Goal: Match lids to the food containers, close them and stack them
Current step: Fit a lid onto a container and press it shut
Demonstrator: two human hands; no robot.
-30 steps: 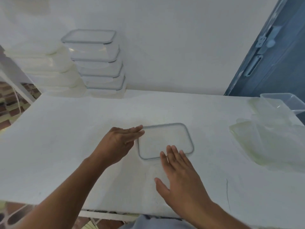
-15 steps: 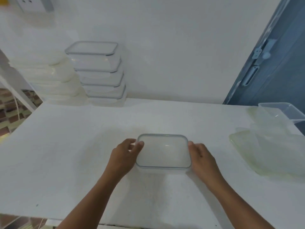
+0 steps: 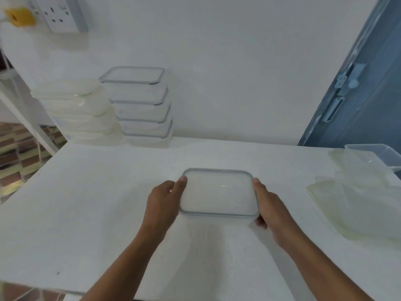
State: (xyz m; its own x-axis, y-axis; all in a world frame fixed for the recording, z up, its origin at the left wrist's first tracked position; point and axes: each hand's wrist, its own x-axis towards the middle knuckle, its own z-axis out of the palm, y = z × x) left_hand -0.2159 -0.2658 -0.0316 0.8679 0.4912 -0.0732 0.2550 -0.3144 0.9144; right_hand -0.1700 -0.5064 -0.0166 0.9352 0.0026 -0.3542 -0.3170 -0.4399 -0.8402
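Observation:
A clear rectangular container with a grey-rimmed lid is held over the middle of the white table, between both my hands. My left hand grips its left end, thumb on the lid's corner. My right hand grips its right end, fingers curled under the edge. At the back stands a stack of several closed grey-rimmed containers. To its left is a stack of whitish closed containers.
Loose translucent lids lie in a heap at the table's right side, with an open clear container behind them. A blue door is at the right, a wall socket at top left. The table's near edge runs below my forearms.
A second ago both hands lay flat at the lid on the table. They have since closed on the container's two ends and hold it up.

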